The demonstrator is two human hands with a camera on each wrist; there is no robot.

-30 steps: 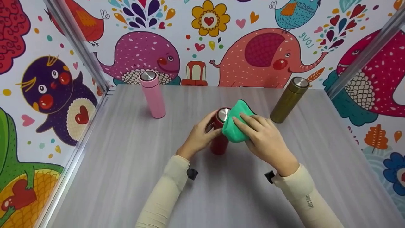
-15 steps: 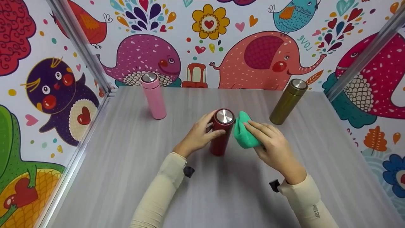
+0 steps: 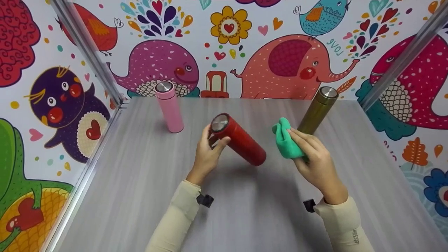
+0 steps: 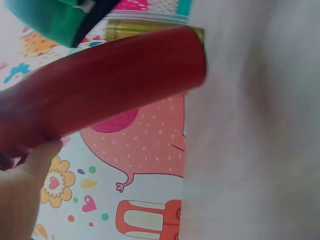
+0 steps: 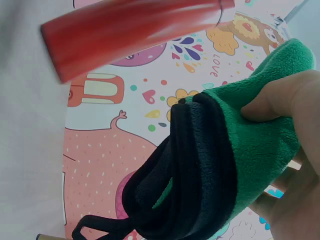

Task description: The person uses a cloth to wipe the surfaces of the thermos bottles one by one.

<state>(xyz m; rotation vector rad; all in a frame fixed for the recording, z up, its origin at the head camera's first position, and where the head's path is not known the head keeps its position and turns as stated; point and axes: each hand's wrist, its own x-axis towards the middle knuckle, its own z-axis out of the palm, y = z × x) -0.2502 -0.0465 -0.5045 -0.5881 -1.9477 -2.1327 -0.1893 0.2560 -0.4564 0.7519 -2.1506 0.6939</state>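
Note:
A red thermos bottle point(image 3: 241, 141) with a steel-topped lid leans in the air, its lid end up and to the left, its base down and to the right. My left hand point(image 3: 206, 154) grips it just below the lid; in the left wrist view the bottle point(image 4: 110, 82) crosses in front of that hand. My right hand point(image 3: 320, 162) pinches a folded green cloth point(image 3: 287, 140), apart from the bottle. The right wrist view shows the cloth point(image 5: 265, 150) with dark edging and a loop, the thumb pressed on it.
A pink thermos point(image 3: 170, 108) stands at the back left of the grey table point(image 3: 140, 168). An olive-gold thermos point(image 3: 318, 110) stands at the back right, its base partly hidden by my right hand. Cartoon-printed walls point(image 3: 224, 80) and metal posts point(image 3: 92, 52) close in the table.
The red thermos was upright and now tilts, its lid end moved left and its base right, in my left hand. My right hand has drawn the cloth away to the right.

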